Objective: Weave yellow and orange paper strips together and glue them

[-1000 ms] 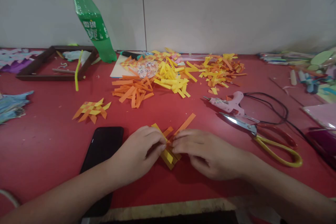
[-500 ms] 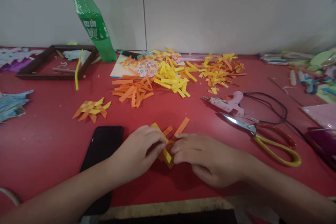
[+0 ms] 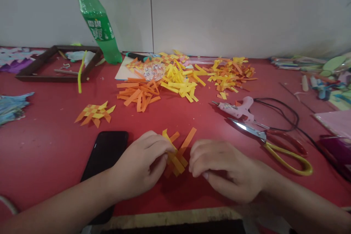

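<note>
Several yellow and orange paper strips (image 3: 177, 159), crossed over one another, form a small woven piece in front of me. My left hand (image 3: 146, 164) pinches its left side between thumb and fingers. Just right of the piece, my right hand (image 3: 226, 170) is apart from it, fingers curled in with the thumb beneath; nothing shows in them. One orange strip (image 3: 188, 140) slants up to the right out of the weave. A separate woven yellow-and-orange piece (image 3: 95, 113) with pointed ends lies farther left.
A black phone (image 3: 106, 153) lies beside my left forearm. Loose orange strips (image 3: 138, 95) and yellow strips (image 3: 181, 80) are heaped behind. Scissors (image 3: 271, 144) and a pink glue gun (image 3: 241, 109) with its cord lie right. A green bottle (image 3: 100, 29) stands near a brown frame (image 3: 49, 79).
My right hand has drawn back a little to the right, off the woven strips. The orange strip has shifted slightly down. My left hand keeps its pinch.
</note>
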Tool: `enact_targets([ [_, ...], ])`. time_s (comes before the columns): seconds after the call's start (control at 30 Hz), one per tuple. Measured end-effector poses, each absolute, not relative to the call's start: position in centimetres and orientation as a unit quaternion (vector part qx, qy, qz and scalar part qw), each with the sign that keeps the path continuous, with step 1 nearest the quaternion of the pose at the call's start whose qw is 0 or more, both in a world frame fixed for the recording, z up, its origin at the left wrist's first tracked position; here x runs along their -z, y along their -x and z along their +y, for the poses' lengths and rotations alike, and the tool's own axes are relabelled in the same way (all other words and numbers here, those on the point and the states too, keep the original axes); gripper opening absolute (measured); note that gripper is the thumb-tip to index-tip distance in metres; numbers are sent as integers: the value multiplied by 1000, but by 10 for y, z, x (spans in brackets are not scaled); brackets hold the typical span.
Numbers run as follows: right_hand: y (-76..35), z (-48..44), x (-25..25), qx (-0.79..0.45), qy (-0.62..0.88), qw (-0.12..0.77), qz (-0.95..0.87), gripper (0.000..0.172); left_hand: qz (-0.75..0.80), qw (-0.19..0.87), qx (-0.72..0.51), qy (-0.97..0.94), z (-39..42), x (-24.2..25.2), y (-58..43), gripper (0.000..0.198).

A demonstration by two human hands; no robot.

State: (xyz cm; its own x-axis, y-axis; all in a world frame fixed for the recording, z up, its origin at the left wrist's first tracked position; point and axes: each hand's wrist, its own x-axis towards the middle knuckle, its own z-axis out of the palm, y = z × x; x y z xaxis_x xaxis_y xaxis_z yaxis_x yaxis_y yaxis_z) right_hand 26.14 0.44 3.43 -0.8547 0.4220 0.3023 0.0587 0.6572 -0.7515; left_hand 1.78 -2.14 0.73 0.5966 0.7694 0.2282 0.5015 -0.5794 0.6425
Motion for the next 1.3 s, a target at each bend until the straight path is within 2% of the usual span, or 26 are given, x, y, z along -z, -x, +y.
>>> enact_targets([
  [0.2,-256,1,-34,-355,133,203,-903,27,336,190,-201,-900,-20,-7,-17,22],
  [0.37,-258,2,-32,-370,132,199,-898,27,324,115,-233,-910,-21,-3,-17,27],
  [0.53,-262,8,-29,-292,199,223,-909,23,316,49,-222,-921,-21,-5,-17,35],
  [0.67,-263,10,-26,-228,223,225,-921,23,335,51,-185,-922,-21,-4,-18,37],
  [0.8,-262,9,-21,-175,214,212,-937,23,355,98,-206,-907,-22,-2,-18,38],
  [0.9,-261,8,-18,-158,211,199,-944,23,359,91,-219,-903,-22,1,-16,38],
  [1.03,-260,7,-15,-167,210,168,-948,24,361,26,-213,-907,-19,4,-10,39],
  [1.17,-259,6,-16,-202,194,148,-949,26,383,37,-181,-905,-15,5,-8,28],
  [1.3,-256,6,-19,-246,151,143,-947,29,382,29,-183,-905,-14,6,-10,25],
])
